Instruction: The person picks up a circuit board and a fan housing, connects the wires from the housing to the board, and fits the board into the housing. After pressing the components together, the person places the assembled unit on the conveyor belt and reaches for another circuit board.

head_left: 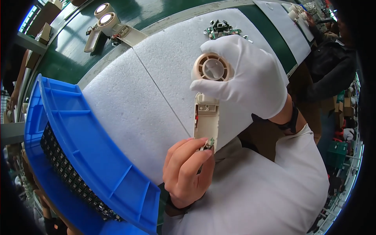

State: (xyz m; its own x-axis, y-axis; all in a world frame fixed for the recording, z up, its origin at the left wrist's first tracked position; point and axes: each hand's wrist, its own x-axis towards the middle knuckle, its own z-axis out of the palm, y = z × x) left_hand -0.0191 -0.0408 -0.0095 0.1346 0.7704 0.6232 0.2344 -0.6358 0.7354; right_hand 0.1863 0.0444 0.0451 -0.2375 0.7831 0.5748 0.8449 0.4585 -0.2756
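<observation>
My right hand (246, 74), in a white glove, grips the round ribbed head of a beige plastic housing (207, 126), thumb and fingers on either side. A clear disc sits in the middle of that head. The housing's long handle lies open toward me, and a bit of red wire shows along its left inner edge. At the handle's near end my bare left hand (187, 172) is closed, pinching a small circuit board (208, 145) with green and metal parts. The fingers hide most of the board, and I cannot tell whether it touches the housing.
White foam sheets (129, 94) cover the bench. Loose circuit boards (223, 30) lie at its far side. A blue bin (98, 145) with rows of small boards stands at left. More beige housings (117, 31) rest on the green surface (156, 13). A person (333, 66) sits at right.
</observation>
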